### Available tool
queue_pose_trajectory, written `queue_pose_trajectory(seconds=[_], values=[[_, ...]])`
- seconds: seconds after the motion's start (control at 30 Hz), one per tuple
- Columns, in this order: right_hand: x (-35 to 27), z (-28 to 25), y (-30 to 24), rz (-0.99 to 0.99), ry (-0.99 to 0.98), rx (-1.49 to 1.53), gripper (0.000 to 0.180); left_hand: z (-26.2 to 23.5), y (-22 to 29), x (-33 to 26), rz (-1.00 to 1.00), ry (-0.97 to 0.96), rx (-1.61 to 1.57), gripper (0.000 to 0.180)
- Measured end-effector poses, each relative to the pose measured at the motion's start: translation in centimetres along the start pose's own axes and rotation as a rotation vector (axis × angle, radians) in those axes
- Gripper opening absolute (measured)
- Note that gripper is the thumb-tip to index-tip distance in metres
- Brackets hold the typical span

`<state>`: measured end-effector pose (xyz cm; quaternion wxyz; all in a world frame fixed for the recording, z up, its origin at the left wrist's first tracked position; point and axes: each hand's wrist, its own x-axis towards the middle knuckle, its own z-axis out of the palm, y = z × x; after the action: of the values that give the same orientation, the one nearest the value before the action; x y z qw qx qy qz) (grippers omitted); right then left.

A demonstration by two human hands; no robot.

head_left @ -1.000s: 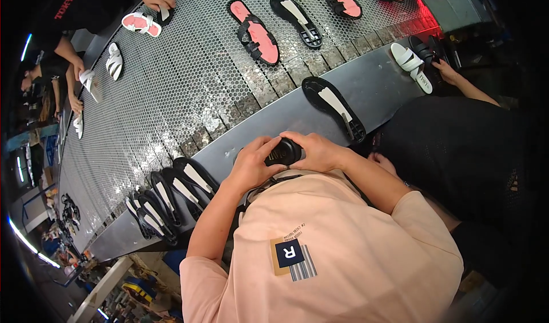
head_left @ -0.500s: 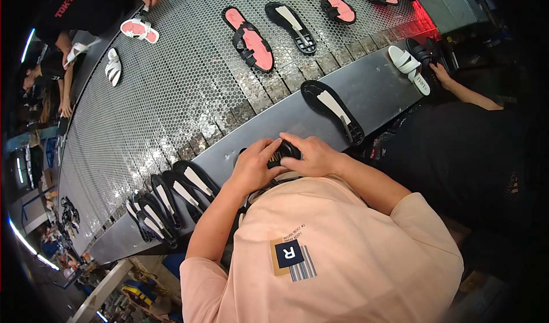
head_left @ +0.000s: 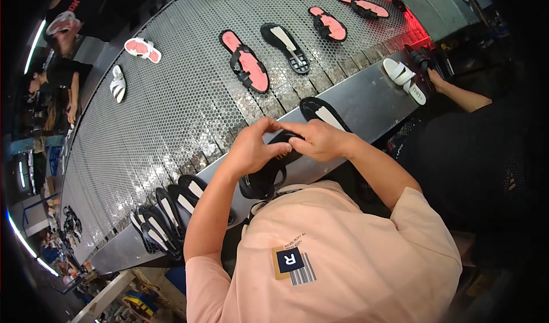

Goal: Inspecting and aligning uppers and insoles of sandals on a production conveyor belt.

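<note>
Black sandal [head_left: 264,177] at frame centre is gripped by both hands, left hand [head_left: 251,148] and right hand [head_left: 320,140], fingers closed on its strap. Finished-looking black pairs [head_left: 166,214] are stacked lower left; one sole [head_left: 323,114] is left waiting just above.

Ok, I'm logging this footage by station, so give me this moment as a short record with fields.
setting: perforated metal conveyor with a smooth steel ledge along its near side
left hand: grips a black sandal
right hand: grips the same sandal from the other side
on ledge: black sole beyond the hands; row of black soles to the left
on belt: pink and black sandals
</note>
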<state>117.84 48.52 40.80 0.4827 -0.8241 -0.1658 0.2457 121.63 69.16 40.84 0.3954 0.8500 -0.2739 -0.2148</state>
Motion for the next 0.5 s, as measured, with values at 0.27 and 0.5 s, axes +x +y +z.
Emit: queue_pose_trajectory(seconds=[0.27,0.5], values=[[3.3,0.4,2.9,-0.066,0.434,0.601,0.04,-0.8,-0.1,3.1,-0.281,0.045,-0.502,0.029],[5.3,-1.6,3.7,-0.128,0.421,0.552,0.024,-0.3,-0.3,4.9,-0.207,0.226,-0.708,0.026]])
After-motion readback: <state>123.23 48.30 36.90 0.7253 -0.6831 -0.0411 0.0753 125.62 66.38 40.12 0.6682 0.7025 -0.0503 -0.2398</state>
